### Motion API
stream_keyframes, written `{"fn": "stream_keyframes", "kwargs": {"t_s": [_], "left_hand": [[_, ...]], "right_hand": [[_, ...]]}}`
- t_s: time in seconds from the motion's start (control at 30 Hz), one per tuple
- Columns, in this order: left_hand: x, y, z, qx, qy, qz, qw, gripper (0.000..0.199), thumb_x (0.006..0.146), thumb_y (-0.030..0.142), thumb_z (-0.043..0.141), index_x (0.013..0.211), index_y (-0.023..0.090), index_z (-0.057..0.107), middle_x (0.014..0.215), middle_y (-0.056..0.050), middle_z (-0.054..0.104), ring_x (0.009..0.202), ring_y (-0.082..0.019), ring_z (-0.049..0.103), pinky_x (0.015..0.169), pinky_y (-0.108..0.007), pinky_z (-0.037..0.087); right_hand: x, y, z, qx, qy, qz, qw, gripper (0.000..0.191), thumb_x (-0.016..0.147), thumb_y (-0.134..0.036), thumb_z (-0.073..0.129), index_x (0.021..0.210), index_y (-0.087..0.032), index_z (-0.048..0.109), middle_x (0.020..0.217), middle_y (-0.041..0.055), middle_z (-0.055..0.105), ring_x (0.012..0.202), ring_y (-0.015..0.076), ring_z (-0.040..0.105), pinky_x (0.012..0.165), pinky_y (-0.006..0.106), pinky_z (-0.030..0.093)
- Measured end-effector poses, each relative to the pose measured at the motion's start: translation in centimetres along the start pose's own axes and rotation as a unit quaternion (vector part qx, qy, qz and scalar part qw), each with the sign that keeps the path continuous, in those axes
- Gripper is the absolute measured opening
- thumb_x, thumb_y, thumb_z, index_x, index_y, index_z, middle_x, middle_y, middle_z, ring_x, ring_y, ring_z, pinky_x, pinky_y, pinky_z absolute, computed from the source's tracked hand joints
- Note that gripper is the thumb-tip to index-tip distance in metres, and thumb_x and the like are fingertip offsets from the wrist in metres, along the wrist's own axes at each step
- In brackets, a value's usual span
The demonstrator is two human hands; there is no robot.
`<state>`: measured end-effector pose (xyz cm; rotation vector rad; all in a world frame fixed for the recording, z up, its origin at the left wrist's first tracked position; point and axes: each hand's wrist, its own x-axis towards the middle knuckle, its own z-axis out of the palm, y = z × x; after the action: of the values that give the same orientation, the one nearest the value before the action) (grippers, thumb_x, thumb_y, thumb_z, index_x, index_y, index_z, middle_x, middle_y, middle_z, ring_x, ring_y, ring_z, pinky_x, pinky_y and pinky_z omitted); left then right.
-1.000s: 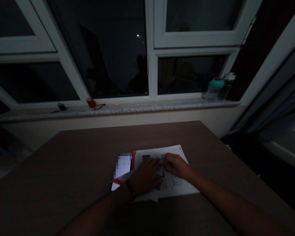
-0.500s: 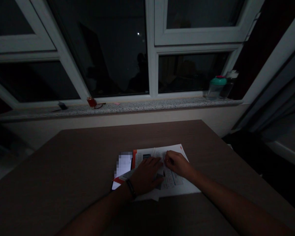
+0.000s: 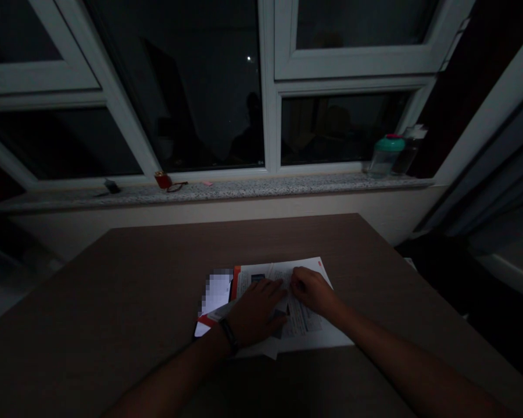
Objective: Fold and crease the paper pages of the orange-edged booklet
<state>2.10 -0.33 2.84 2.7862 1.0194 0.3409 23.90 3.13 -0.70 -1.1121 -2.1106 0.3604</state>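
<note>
Several printed paper sheets [image 3: 307, 325] lie in a loose stack on the brown wooden table [image 3: 113, 290], with an orange-edged page [image 3: 235, 284] beside a pixelated white patch [image 3: 215, 293]. My left hand [image 3: 257, 313] rests flat on the papers, a black wristband [image 3: 229, 337] on its wrist. Close against it, my right hand [image 3: 312, 292] has its fingers curled down on the sheet. I cannot tell whether those fingers pinch the paper. Both hands hide the middle of the stack.
A speckled stone windowsill [image 3: 265, 188] runs beyond the table, below dark window panes. It holds a green-lidded bottle [image 3: 386, 157], a small red object [image 3: 163, 180] and glasses [image 3: 176, 186]. A grey curtain [image 3: 483, 174] hangs at the right.
Both hands stay on the papers with only slight shifts. The whole view has drifted a little, moving the windowsill items slightly right.
</note>
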Motion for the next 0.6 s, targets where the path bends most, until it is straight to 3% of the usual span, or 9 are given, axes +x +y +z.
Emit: {"fn": "stream_keyframes", "kwargs": {"t_s": [0.13, 0.27, 0.4, 0.6], "left_hand": [[0.4, 0.5, -0.7, -0.001, -0.012, -0.003, 1.000, 0.052, 0.088, 0.034, 0.065, 0.134, 0.022, 0.046, 0.139, -0.009, 0.049, 0.124, -0.030, 0.044, 0.103, -0.048, 0.038], [0.5, 0.7, 0.0, 0.006, 0.003, -0.021, 1.000, 0.048, 0.088, 0.029, 0.065, 0.132, 0.023, 0.047, 0.138, -0.007, 0.049, 0.124, -0.029, 0.044, 0.103, -0.046, 0.038], [0.3, 0.6, 0.8, 0.012, 0.016, -0.027, 0.999, 0.048, 0.090, 0.029, 0.062, 0.134, 0.023, 0.044, 0.139, -0.007, 0.049, 0.124, -0.028, 0.043, 0.104, -0.047, 0.037], [0.0, 0.6, 0.9, 0.019, 0.029, -0.025, 0.999, 0.041, 0.093, 0.031, 0.057, 0.132, 0.023, 0.047, 0.141, -0.008, 0.048, 0.125, -0.028, 0.043, 0.103, -0.048, 0.037]], "right_hand": [[-0.4, -0.5, -0.5, 0.029, -0.052, -0.027, 0.998, 0.016, 0.076, -0.005, 0.054, 0.077, -0.020, 0.048, 0.072, -0.0022, 0.052, 0.065, 0.0125, 0.050, 0.059, 0.021, 0.035], [-0.9, -1.0, -0.9, 0.063, -0.094, -0.076, 0.991, 0.019, 0.071, -0.003, 0.056, 0.079, -0.020, 0.052, 0.075, -0.0021, 0.055, 0.065, 0.0121, 0.051, 0.060, 0.021, 0.036], [-0.6, -0.7, -0.6, 0.060, -0.080, -0.077, 0.992, 0.020, 0.070, -0.001, 0.056, 0.076, -0.020, 0.051, 0.074, -0.0015, 0.054, 0.068, 0.0132, 0.051, 0.062, 0.022, 0.037], [0.1, 0.1, -0.1, 0.028, -0.015, 0.002, 0.999, 0.017, 0.077, -0.005, 0.053, 0.073, -0.020, 0.048, 0.071, -0.0021, 0.051, 0.066, 0.0134, 0.050, 0.062, 0.022, 0.036]]}}
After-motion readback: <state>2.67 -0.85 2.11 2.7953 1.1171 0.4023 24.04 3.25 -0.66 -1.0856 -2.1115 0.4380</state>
